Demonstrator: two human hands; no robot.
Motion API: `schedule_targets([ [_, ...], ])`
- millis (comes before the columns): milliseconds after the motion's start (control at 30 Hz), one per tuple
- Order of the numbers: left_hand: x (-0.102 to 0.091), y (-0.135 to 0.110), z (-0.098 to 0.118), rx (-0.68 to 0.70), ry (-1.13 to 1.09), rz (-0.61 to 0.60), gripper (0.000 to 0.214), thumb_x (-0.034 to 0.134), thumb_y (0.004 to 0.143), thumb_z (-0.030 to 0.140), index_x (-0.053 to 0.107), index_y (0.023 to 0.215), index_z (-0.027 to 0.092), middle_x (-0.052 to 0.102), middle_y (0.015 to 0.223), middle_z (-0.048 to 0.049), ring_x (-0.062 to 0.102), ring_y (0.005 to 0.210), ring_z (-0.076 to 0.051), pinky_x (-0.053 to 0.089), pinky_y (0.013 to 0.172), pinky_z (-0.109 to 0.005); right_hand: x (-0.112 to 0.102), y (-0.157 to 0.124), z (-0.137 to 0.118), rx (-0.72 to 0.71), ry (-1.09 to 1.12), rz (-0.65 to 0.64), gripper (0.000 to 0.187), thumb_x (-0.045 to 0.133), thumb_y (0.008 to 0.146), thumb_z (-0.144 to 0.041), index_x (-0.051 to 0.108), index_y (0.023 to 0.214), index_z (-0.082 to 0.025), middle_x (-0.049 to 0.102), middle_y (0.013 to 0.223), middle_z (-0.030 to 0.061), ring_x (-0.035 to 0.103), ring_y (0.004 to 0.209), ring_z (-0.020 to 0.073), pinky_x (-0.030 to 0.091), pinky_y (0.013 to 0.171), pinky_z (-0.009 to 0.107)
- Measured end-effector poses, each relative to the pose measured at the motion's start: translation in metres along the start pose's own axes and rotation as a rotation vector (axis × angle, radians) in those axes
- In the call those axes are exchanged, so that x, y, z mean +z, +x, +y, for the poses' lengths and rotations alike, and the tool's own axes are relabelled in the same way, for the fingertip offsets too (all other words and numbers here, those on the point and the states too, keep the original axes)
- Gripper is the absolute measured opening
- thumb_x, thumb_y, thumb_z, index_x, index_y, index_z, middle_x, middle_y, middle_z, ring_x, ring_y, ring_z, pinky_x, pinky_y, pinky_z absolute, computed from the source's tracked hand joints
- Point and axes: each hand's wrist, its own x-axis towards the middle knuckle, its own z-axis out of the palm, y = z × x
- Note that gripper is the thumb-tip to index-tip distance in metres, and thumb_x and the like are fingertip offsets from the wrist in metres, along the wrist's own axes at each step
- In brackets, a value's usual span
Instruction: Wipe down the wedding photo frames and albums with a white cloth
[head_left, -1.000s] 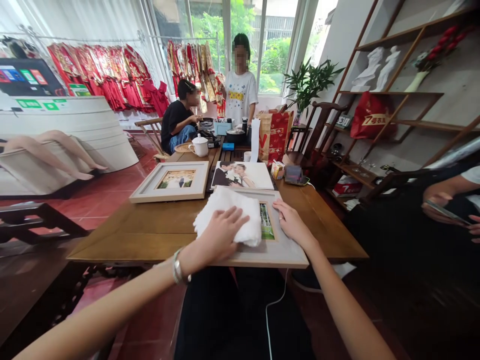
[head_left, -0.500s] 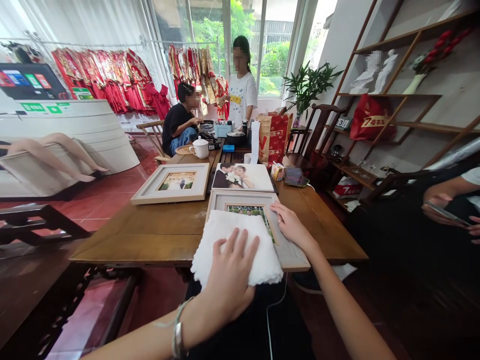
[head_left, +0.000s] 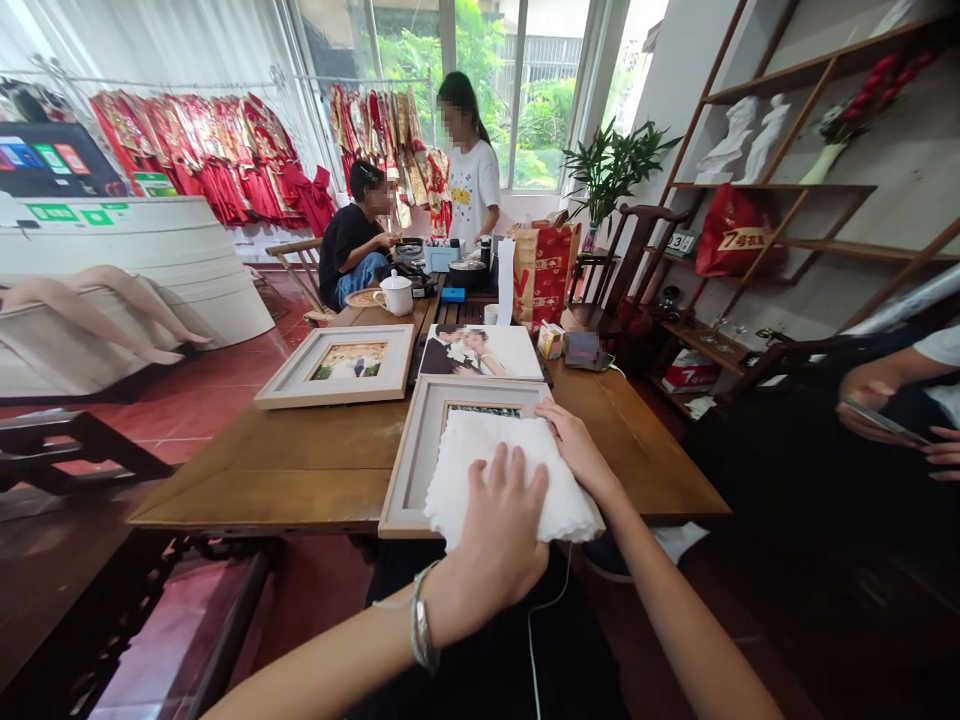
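Note:
A light-wood picture frame point(head_left: 411, 480) with a wide pale mat lies near me at the table's front edge. Over its photo and right half is spread a white cloth point(head_left: 450, 500). My left hand point(head_left: 502, 520), with a bracelet at the wrist, presses down on this cloth with fingers spread. Along the frame's right side, my right hand point(head_left: 577, 440) grips the rim; its thumb is hidden. Just beyond the frame lies a couple's photo panel point(head_left: 487, 350). To the left rests a second picture frame point(head_left: 300, 375).
On the wooden table point(head_left: 300, 470) stand a white teapot point(head_left: 396, 293), a red paper bag point(head_left: 551, 275) and a small box point(head_left: 551, 340). Two people are at the far end. At right, another person's hand point(head_left: 870, 395) holds a phone. A white cable point(head_left: 534, 640) hangs in front.
My left hand and the cloth have slid right across the frame, uncovering its left side and covering more of the photo. My right hand stays at the right rim.

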Motion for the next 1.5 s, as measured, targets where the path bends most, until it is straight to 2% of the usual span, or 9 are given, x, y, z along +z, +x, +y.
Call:
schedule_targets([
  [233,0.001,-0.022,0.016,0.190,-0.077,-0.023,0.074,0.053,0.069,0.028,0.032,0.139,0.015,0.025,0.150,-0.0109,0.015,0.137,-0.035,0.019,0.107,-0.058,0.004,-0.003,0.012,-0.054,0.066,0.059,0.035,0.042,0.081,-0.013,0.066,0.106,-0.018,0.063,0.120,0.0100,0.049,0.123,0.0205,0.036,0.105,0.039],
  [400,0.003,-0.018,0.004,0.206,0.010,-0.007,0.066,0.053,0.074,0.020,0.034,0.137,0.021,0.030,0.148,-0.0064,0.024,0.135,-0.031,0.025,0.106,-0.058,0.000,-0.002,0.003,-0.035,0.028,0.028,0.029,0.048,0.082,-0.020,0.068,0.102,-0.015,0.065,0.116,0.0132,0.051,0.121,0.0243,0.038,0.104,0.041],
  [667,-0.009,0.043,-0.063,0.116,0.343,-0.014,0.062,0.051,0.078,0.003,0.039,0.135,0.026,0.033,0.146,-0.0086,0.033,0.131,-0.034,0.034,0.098,-0.061,-0.001,-0.002,-0.011,0.017,-0.071,-0.013,0.035,0.042,0.080,-0.009,0.067,0.106,-0.012,0.061,0.121,0.0154,0.048,0.124,0.0247,0.037,0.105,0.042],
  [900,-0.010,0.105,-0.094,0.339,0.354,0.194,0.048,0.036,0.087,0.003,0.044,0.130,0.023,0.044,0.140,-0.0058,0.035,0.129,-0.026,0.037,0.098,-0.047,-0.003,-0.001,-0.014,-0.042,-0.068,-0.011,0.036,0.041,0.078,-0.004,0.068,0.097,-0.018,0.063,0.118,0.0104,0.055,0.115,0.0238,0.041,0.099,0.040],
  [1067,-0.008,0.124,-0.105,0.425,0.259,0.051,0.062,0.037,0.077,-0.005,0.040,0.132,0.023,0.035,0.146,-0.0011,0.025,0.136,-0.021,0.030,0.104,-0.044,-0.005,-0.001,-0.018,-0.041,-0.089,-0.011,0.036,0.038,0.077,-0.003,0.066,0.095,-0.017,0.065,0.110,0.0096,0.059,0.103,0.0213,0.045,0.092,0.035],
  [1167,-0.011,0.117,-0.104,0.407,0.233,0.017,0.058,0.044,0.075,0.001,0.043,0.130,0.019,0.037,0.145,-0.0046,0.024,0.135,-0.024,0.030,0.103,-0.046,-0.004,-0.001,-0.018,-0.050,-0.077,-0.001,0.037,0.037,0.076,-0.003,0.066,0.094,-0.017,0.064,0.112,0.0098,0.058,0.107,0.0212,0.043,0.094,0.034],
  [1267,-0.017,0.092,-0.092,0.402,0.238,0.010,0.049,0.049,0.074,0.009,0.049,0.122,0.017,0.047,0.137,-0.0094,0.037,0.127,-0.027,0.037,0.097,-0.045,-0.002,-0.001,-0.015,-0.048,-0.067,0.004,0.038,0.038,0.076,-0.003,0.066,0.096,-0.017,0.063,0.116,0.0107,0.055,0.114,0.0223,0.041,0.099,0.037],
  [1400,-0.020,0.031,-0.062,0.384,0.316,0.020,0.033,0.054,0.074,0.018,0.057,0.107,0.015,0.059,0.115,-0.0132,0.052,0.108,-0.030,0.041,0.091,-0.047,0.000,-0.001,-0.010,-0.005,-0.069,0.023,0.039,0.038,0.076,-0.003,0.067,0.100,-0.016,0.063,0.118,0.0123,0.050,0.121,0.0234,0.036,0.104,0.041],
  [1500,-0.014,-0.017,-0.044,0.259,0.421,0.072,0.030,0.053,0.075,0.020,0.058,0.103,0.012,0.058,0.110,-0.0189,0.051,0.107,-0.035,0.036,0.094,-0.054,0.001,-0.002,-0.008,0.017,-0.069,0.024,0.039,0.038,0.077,-0.004,0.067,0.102,-0.014,0.064,0.115,0.0130,0.051,0.121,0.0232,0.035,0.106,0.042],
])
